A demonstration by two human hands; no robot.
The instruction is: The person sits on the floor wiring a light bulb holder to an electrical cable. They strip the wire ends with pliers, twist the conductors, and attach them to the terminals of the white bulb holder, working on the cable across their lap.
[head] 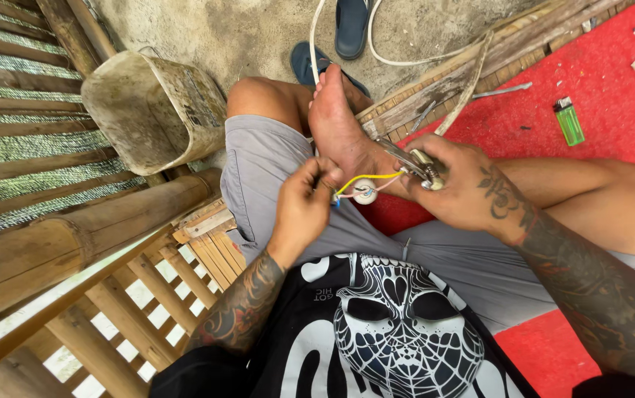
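Pinching the near end of a thin yellow insulated wire (365, 179), the left hand (304, 206) has its fingers (325, 179) closed. At three o'clock, the right hand (456, 184) grips metal pliers (414, 162), clamping the wire's far end; a small round white fitting (364, 192) hangs between.

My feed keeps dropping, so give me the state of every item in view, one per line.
Left hand: pinched shut on the yellow wire.
Right hand: closed around the metal pliers.
Yellow wire: stretched between hand and pliers.
Metal pliers: jaws gripping the wire end.
Green lighter: lying flat on the red mat.
Bucket: tipped on its side.
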